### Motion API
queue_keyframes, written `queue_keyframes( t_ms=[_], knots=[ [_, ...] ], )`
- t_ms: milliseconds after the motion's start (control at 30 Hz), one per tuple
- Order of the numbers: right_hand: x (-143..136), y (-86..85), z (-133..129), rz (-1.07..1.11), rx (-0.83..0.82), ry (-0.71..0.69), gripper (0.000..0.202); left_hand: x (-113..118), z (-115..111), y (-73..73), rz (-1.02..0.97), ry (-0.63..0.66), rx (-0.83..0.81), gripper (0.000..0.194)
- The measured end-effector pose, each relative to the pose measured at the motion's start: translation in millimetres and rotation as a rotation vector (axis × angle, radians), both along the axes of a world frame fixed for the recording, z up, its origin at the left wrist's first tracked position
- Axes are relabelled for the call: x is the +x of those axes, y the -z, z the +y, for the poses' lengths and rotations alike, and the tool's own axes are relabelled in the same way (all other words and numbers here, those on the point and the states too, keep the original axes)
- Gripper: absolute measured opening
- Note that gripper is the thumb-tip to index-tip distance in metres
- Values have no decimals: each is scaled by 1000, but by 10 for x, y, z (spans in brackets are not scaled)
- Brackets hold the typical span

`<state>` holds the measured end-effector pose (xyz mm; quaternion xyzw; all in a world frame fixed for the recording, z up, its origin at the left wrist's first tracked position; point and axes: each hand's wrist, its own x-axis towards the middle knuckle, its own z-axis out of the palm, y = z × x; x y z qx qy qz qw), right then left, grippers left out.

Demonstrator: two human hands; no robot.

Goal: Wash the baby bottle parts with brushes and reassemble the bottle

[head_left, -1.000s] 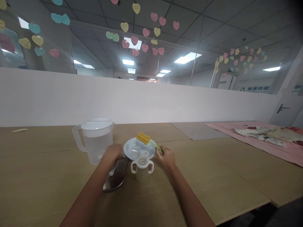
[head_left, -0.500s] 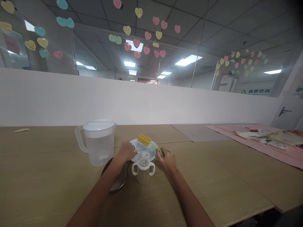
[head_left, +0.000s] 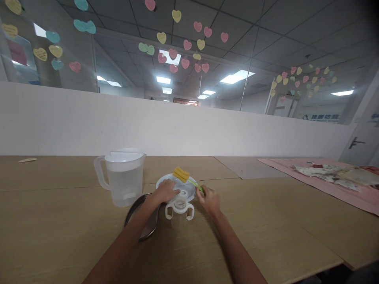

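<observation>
My right hand (head_left: 209, 200) is closed round the green handle of a sponge bottle brush (head_left: 181, 174); its yellow head points left, over the far part of a white plate (head_left: 192, 185). Over the plate's left part is my left hand (head_left: 166, 191), fingers apart and bent downward, thumb toward a small white bottle part (head_left: 183, 194). Nothing shows in that hand, though its fingertips are partly hidden. In front of the plate stands a clear baby bottle (head_left: 179, 217) with two white handles, its mouth uncovered. My left forearm crosses above a curved metal tray (head_left: 149, 227).
A lidded clear plastic jug (head_left: 126, 183) holding water stands left of the plate. At the far right, a pink cloth (head_left: 299, 173) carries several packets. A thin flat pale piece (head_left: 27, 160) lies far left. A white wall (head_left: 177, 130) borders the table's back.
My left hand has shifted right over the plate, toward the small white bottle part, uncovering more of the metal tray and the plate's left rim. My right hand and the brush stay almost in place.
</observation>
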<state>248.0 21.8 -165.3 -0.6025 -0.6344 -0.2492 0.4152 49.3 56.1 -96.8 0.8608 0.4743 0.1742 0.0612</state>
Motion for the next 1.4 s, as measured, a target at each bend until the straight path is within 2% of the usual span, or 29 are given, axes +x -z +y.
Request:
queue_keyframes(
  t_ms=[167, 333, 467, 600, 767, 900, 1033, 1200, 1267, 1400],
  knots=[
    [4, 3, 7, 21, -23, 11, 44, 28, -12, -120, -211, -67, 70, 34],
    [-6, -19, -10, 70, -27, -21, 46, 56, 4, -133, -407, -130, 122, 27],
    [-11, -32, -18, 90, -36, -48, 46, 12, 25, -174, -491, -114, 140, 27],
    [-10, -23, -14, 82, -51, -50, 46, -59, -23, -281, -501, -87, 221, 28],
    [-19, -8, -14, 50, -50, -48, 45, -118, -105, -377, -426, -15, 442, 52],
    [-20, -24, -30, 74, -23, -47, 44, -158, -104, -392, -387, 62, 494, 73],
    [-17, -28, -44, 108, 38, -44, 42, -164, -123, -411, -349, 163, 420, 84],
    [-14, -9, -53, -44, 142, -152, 31, -108, -220, -438, -265, 189, 356, 90],
    [0, -13, -62, -106, 192, -180, 27, -96, -265, -450, -304, 244, 262, 91],
    [36, -46, -104, -178, 285, -197, 23, -108, -340, -514, -503, 436, -42, 89]
  ],
)
